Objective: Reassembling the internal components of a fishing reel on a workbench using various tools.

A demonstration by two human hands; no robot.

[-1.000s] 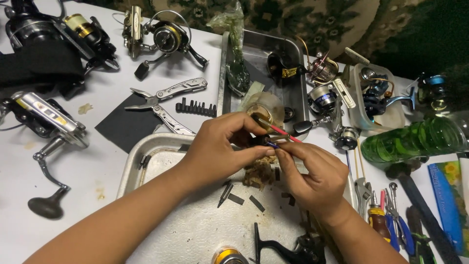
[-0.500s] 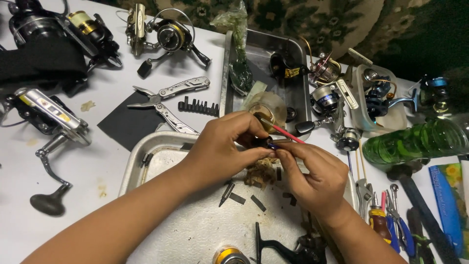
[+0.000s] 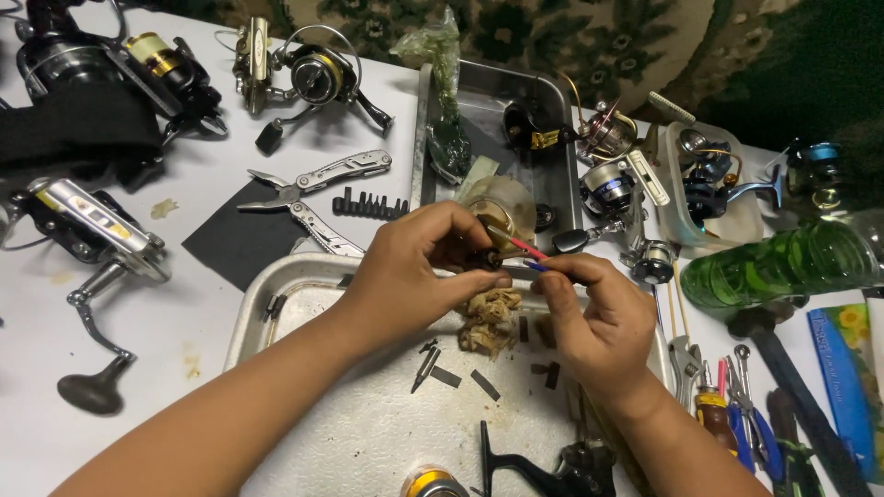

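My left hand (image 3: 419, 271) pinches a small dark reel part (image 3: 485, 259) over a metal tray (image 3: 267, 308). My right hand (image 3: 599, 317) grips a thin red-handled tool (image 3: 527, 248), its tip meeting the part. Below the hands, a crumpled greasy rag (image 3: 488, 317) lies in the tray among several small dark parts (image 3: 456, 375). A black reel handle (image 3: 534, 469) and a gold-rimmed spool (image 3: 433, 482) sit at the tray's near end.
Several fishing reels (image 3: 313, 74) lie around the white table. A multi-tool (image 3: 313, 189) and a strip of bits (image 3: 368, 204) lie at the centre left, a second metal tray (image 3: 543, 170) behind, a green bottle (image 3: 783, 267) and pliers (image 3: 746, 423) at right.
Both hands stay together over the tray. The view has shifted very slightly; nothing was picked up or let go.
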